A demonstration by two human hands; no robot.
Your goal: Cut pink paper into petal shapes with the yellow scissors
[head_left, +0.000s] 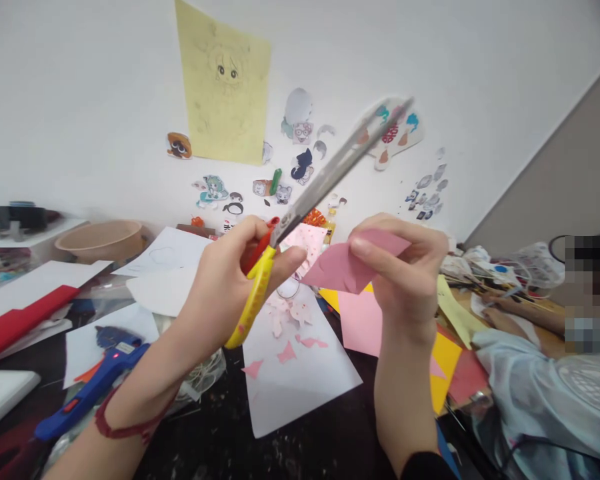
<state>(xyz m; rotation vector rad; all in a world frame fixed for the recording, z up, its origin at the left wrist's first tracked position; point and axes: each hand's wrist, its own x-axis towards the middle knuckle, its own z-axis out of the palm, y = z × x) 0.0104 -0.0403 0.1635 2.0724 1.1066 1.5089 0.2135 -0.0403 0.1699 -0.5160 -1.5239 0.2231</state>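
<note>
My left hand [225,283] is closed around the yellow and red handles of a pair of scissors [330,177], whose long metal blades point up and to the right, nearly together. My right hand [413,270] pinches a folded piece of pink paper [337,270] just right of the scissors' pivot, close to the blades but not between them. Both hands are raised above a white sheet [305,383] that carries small pink paper scraps [286,352].
A blue glue gun [95,380] lies at the lower left near a red strip [20,323] and a tan bowl [103,240]. Pink [360,323] and yellow [446,360] sheets lie under my right hand. Another person [540,387] sits at the right. Stickers and a yellow drawing [225,87] cover the wall.
</note>
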